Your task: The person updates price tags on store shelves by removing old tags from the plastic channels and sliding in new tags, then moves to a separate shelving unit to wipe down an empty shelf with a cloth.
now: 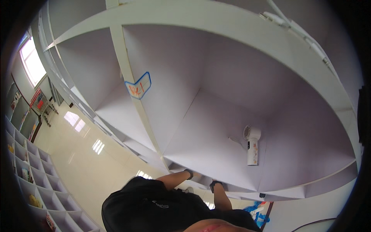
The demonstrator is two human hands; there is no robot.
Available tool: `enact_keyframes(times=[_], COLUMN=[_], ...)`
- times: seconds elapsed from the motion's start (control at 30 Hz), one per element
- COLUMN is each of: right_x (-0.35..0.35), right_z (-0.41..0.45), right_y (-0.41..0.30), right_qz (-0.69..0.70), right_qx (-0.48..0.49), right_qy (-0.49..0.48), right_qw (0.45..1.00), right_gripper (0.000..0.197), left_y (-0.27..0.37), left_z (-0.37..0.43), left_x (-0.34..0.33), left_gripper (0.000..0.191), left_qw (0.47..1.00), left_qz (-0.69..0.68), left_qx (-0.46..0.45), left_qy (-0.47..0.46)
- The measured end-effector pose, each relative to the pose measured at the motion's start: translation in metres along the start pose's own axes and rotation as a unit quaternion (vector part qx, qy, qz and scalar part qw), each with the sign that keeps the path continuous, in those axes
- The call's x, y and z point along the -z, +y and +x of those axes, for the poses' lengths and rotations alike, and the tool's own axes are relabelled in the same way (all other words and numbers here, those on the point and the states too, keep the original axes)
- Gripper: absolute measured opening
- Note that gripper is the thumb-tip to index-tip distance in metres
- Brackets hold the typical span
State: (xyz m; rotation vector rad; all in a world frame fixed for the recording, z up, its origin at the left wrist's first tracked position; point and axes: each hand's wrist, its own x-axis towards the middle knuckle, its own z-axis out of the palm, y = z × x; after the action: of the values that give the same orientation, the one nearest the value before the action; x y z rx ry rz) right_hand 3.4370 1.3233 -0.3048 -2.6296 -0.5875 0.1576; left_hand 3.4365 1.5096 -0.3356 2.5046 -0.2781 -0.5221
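My left hand (197, 175) reaches under the front edge of a white shelf board (208, 171), a black band around its wrist. Only a little of that hand shows. Beside it, my right hand (214, 180) also goes beneath the board, a black watch or band (215, 186) on the wrist. The fingers of both hands are hidden, so what they hold cannot be seen. In the compartment above them lies a white handheld fan (253, 149) with a printed pattern and a short strap.
A handwritten tag (139, 86) is stuck on the shelf divider (119, 52). White cables (304, 36) lie along the upper shelf edge. A small black object (262, 195) is in the lower row. Blue plastic (258, 211) lies at lower right. Cubby shelves (55, 197) and a shopping cart (43, 104) stand at left.
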Motion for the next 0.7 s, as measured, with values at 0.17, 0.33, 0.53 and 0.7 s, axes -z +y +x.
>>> enact_keyframes(times=[0.17,0.33,0.53,0.7], right_x=[-0.052,-0.086,-0.043,-0.061], right_z=[0.05,0.08,-0.026,-0.034], right_y=[-0.005,-0.012,-0.037,0.02], right_qz=[0.01,0.057,0.02,0.101], right_qx=[0.019,0.037,0.082,-0.005], right_qy=[-0.102,-0.151,-0.029,0.044], right_qw=[0.995,0.986,0.996,0.994], right_gripper=[0.06,0.061,0.067,0.054], left_y=[-0.023,-0.047,-0.025,-0.005], left_z=[0.015,-0.054,-0.109,-0.059], left_x=[0.048,0.07,0.014,0.008], left_gripper=[0.062,0.062,0.062,0.036], left_qw=[0.996,0.972,0.993,0.994], left_qz=[-0.052,-0.102,0.1,0.047], left_qx=[0.057,0.198,-0.043,-0.055], left_qy=[0.035,-0.074,-0.053,-0.077])
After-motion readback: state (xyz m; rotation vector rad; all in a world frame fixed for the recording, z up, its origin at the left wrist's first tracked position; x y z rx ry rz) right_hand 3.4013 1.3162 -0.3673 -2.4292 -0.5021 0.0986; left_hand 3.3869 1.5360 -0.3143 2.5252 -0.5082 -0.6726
